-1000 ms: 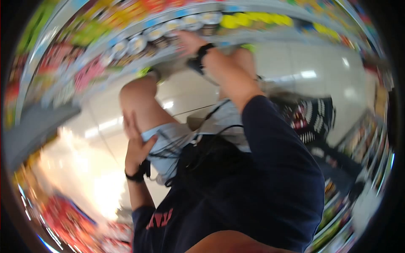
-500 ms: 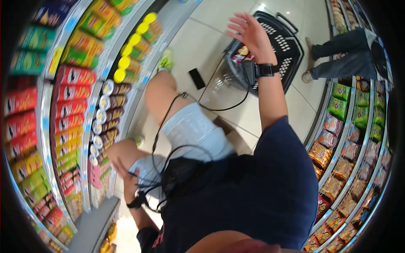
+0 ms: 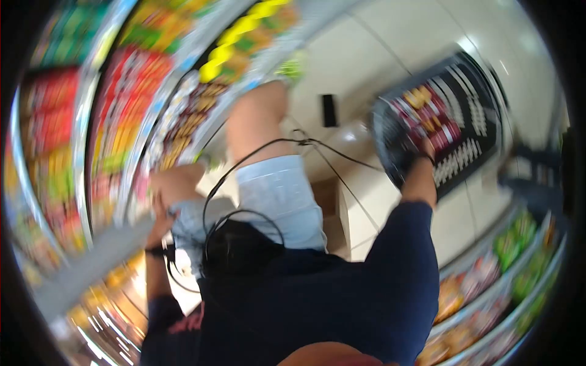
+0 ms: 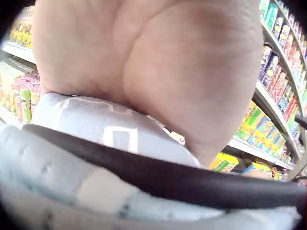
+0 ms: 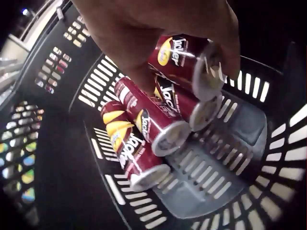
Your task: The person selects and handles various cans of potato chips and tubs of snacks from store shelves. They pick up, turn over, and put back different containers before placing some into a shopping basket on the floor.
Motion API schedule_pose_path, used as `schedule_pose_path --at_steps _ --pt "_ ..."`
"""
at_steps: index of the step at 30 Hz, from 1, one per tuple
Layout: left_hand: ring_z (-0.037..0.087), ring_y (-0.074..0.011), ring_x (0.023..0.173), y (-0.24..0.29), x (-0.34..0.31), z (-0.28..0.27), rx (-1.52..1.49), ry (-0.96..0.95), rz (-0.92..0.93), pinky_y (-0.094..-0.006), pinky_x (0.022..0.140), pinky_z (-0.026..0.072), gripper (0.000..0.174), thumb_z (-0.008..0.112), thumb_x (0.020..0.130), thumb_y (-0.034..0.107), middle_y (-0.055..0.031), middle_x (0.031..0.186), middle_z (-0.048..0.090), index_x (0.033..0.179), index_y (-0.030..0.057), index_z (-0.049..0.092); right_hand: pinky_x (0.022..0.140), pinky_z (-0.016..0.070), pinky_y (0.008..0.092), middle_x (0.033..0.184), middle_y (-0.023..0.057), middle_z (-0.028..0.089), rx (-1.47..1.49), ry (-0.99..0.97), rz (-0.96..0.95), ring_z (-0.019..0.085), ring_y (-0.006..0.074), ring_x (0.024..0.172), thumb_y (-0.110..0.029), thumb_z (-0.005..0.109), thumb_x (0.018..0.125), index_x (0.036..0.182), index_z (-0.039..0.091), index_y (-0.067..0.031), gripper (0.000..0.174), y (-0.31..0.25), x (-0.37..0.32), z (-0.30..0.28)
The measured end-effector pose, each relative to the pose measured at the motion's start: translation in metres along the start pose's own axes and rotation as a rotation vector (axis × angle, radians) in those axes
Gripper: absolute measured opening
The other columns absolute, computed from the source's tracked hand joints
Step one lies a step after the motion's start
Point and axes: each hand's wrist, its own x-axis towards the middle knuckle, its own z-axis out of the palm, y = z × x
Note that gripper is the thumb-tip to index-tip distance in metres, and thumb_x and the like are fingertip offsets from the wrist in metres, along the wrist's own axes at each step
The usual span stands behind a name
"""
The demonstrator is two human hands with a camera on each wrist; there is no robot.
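Inside a black shopping basket (image 3: 488, 155), my right hand (image 3: 426, 148) reaches down among maroon crisp canisters. The right wrist view shows thumb and fingers around the uppermost Jacker crisp canister (image 5: 176, 60). Several more maroon canisters (image 5: 151, 122) lie on their sides beneath and beside it, on the slotted basket floor (image 5: 204, 172). My left hand (image 3: 160, 221) rests on the left leg near the knee, fingers fairly straight and holding nothing. Its palm base (image 4: 182, 72) fills much of the left wrist view above the light blue shorts (image 4: 91, 120).
Shelves of red crisp canisters (image 3: 137, 79) and yellow-lidded jars (image 3: 244, 27) line the left. A black phone (image 3: 329, 110) lies on the tiled floor. Black cables (image 3: 268, 143) loop across the lap. Another person's legs (image 3: 531, 177) and snack shelves (image 3: 470, 280) are at right.
My right hand has come from the shelf side, over the basket with spread fingers, down into it, where it now grips a crisp canister. The left hand stays on the leg; the head view has turned.
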Motion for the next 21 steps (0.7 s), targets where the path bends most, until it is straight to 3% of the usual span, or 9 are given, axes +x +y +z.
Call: schedule_pose_path --at_steps 1,4,9,13,14,16,18,20,21 --pt "0.005 -0.0381 0.145 0.03 0.003 -0.008 0.064 -0.042 -0.205 -0.0478 0.118 0.0095 0.106 0.078 0.076 0.026 -0.0202 0.157 0.009 0.152 0.0043 0.007 0.076 0.0504 0.0375 0.101 0.0108 0.068 0.365 -0.141 -0.07 0.064 0.0212 0.081 -0.035 0.064 0.086 0.109 0.067 0.001 0.043 0.007 0.015 0.018" --pt "0.005 -0.0417 0.145 0.073 0.002 -0.006 -0.01 -0.004 -0.267 -0.0479 0.117 0.0143 0.098 0.071 0.078 0.027 -0.0259 0.155 0.006 0.153 0.0089 0.009 0.087 0.0469 0.0381 0.11 0.01 0.066 0.288 -0.475 0.184 0.062 0.0235 0.107 -0.04 0.056 0.093 0.129 0.057 -0.0076 0.048 0.052 0.095 0.003" --pt "0.006 -0.0442 0.145 0.114 0.002 -0.02 -0.193 -0.039 -0.431 -0.0457 0.117 0.0205 0.104 0.075 0.075 0.032 -0.0282 0.155 -0.002 0.153 0.0138 0.009 0.091 0.0494 0.0439 0.124 0.0116 0.059 0.258 -0.476 -0.024 0.058 0.0289 0.11 -0.048 0.053 0.092 0.131 0.053 -0.0092 0.055 0.06 0.176 -0.01" --pt "0.006 -0.0451 0.145 0.094 -0.004 -0.014 -0.163 -0.019 -0.417 -0.0464 0.117 0.0208 0.108 0.077 0.076 0.04 -0.0301 0.154 0.0 0.153 0.0109 0.007 0.076 0.0525 0.0599 0.121 0.0121 0.051 0.595 -0.197 -0.028 0.052 0.0365 0.11 -0.043 0.065 0.081 0.127 0.047 -0.0149 0.056 -0.046 0.009 -0.016" --pt "0.006 -0.0451 0.145 0.087 -0.006 -0.014 -0.187 -0.008 -0.412 -0.0464 0.117 0.0208 0.108 0.077 0.076 0.04 -0.0301 0.154 0.0 0.153 0.0109 0.007 0.081 0.0537 0.0585 0.121 0.0133 0.053 0.767 -0.313 0.108 0.056 0.0382 0.106 -0.039 0.066 0.08 0.123 0.052 -0.0127 0.052 -0.069 -0.022 -0.025" --pt "0.007 -0.0451 0.144 0.071 -0.011 -0.013 -0.142 -0.013 -0.384 -0.0469 0.117 0.0211 0.109 0.076 0.076 0.043 -0.0294 0.154 0.001 0.153 0.0111 0.005 0.087 0.0531 0.0582 0.121 0.0158 0.057 1.036 -0.287 0.03 0.058 0.0399 0.105 -0.037 0.063 0.083 0.119 0.057 -0.0083 0.046 -0.089 -0.056 -0.033" --pt "0.02 -0.0474 0.14 0.059 -0.008 -0.027 -0.046 -0.089 -0.378 -0.0476 0.115 0.0241 0.108 0.075 0.075 0.049 -0.0301 0.15 0.015 0.152 0.0093 0.009 0.095 0.0501 0.0549 0.123 0.0159 0.06 1.093 -0.436 0.14 0.056 0.0386 0.114 -0.035 0.059 0.086 0.122 0.057 -0.0006 0.049 -0.105 -0.098 -0.048" --pt "0.025 -0.0398 0.14 0.058 0.007 -0.051 0.089 -0.088 -0.453 -0.0461 0.112 0.0299 0.091 0.071 0.08 0.046 -0.0231 0.145 0.032 0.149 0.0089 0.026 0.097 0.0501 0.0529 0.124 0.0162 0.06 1.05 -0.473 -0.032 0.055 0.0376 0.116 -0.035 0.058 0.089 0.124 0.056 -0.0012 0.048 -0.119 -0.169 -0.037" --pt "0.029 -0.0368 0.139 0.052 0.017 -0.065 0.072 -0.066 -0.31 -0.0446 0.111 0.0318 0.081 0.069 0.081 0.046 -0.0221 0.142 0.038 0.144 0.0079 0.035 0.097 0.0501 0.0511 0.126 0.0177 0.059 0.962 -0.491 -0.181 0.056 0.036 0.116 -0.037 0.057 0.091 0.125 0.055 -0.0011 0.05 -0.118 -0.187 -0.033"
